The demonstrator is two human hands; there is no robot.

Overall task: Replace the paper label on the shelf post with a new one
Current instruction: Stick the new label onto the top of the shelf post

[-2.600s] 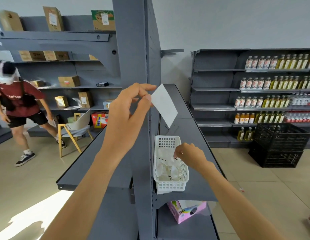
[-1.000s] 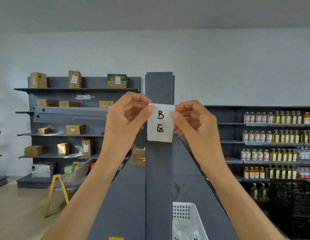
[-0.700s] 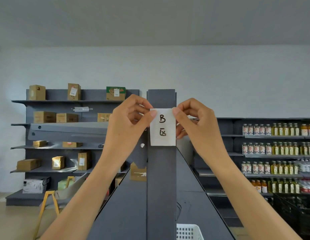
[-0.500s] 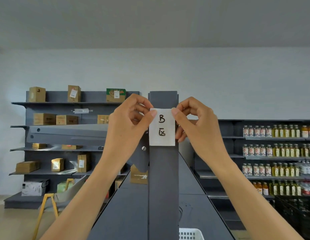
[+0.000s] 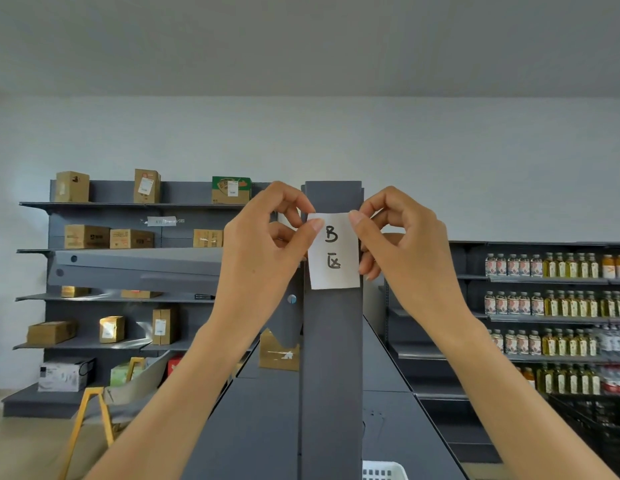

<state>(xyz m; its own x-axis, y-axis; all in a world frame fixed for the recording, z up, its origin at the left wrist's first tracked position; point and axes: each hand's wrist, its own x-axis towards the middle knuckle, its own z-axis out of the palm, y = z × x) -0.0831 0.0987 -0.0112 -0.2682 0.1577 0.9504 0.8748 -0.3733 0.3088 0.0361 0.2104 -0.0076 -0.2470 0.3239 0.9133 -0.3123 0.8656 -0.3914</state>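
Observation:
A white paper label (image 5: 333, 252) with a handwritten "B" and a character below it lies flat against the front of the grey shelf post (image 5: 332, 358), near the post's top. My left hand (image 5: 263, 254) pinches the label's upper left corner between thumb and forefinger. My right hand (image 5: 402, 251) pinches its upper right corner the same way. The label hangs straight, its lower edge free.
Grey shelves run down either side of the post. A white plastic basket (image 5: 383, 472) shows at the bottom edge. Cardboard boxes (image 5: 87, 236) fill the left wall shelves, bottles (image 5: 543, 266) the right ones. A yellow-legged chair (image 5: 94, 410) stands at lower left.
Earlier my left hand held the label alone while my right reached into the basket. Both hands have since brought it up against the post; in the last second it has hardly moved.

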